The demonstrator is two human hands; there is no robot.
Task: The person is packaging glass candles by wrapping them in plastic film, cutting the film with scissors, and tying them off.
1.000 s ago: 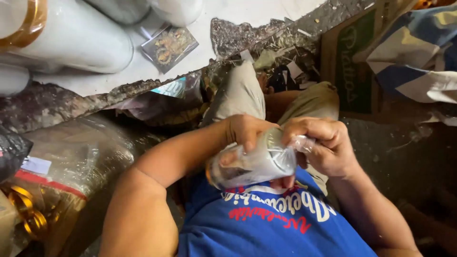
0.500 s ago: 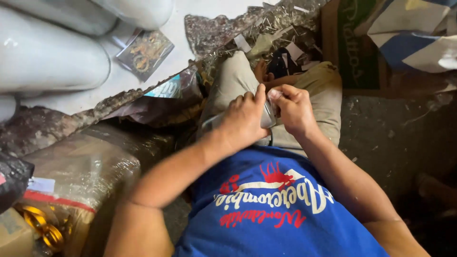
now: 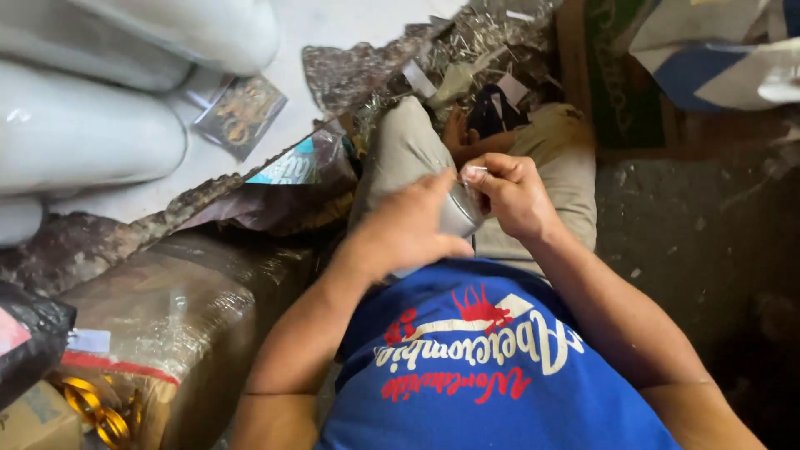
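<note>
The left hand point(image 3: 408, 229) is wrapping its grip around a clear glass cylinder point(image 3: 460, 215) sheathed in thin plastic film, holding it over the lap, just above the blue shirt point(image 3: 492, 367). Its contents are hard to make out, since the hand is covering most of it. The right hand point(image 3: 512, 196) is pinching the film at the cylinder's upper end. The long axis is slanting up toward the right.
</note>
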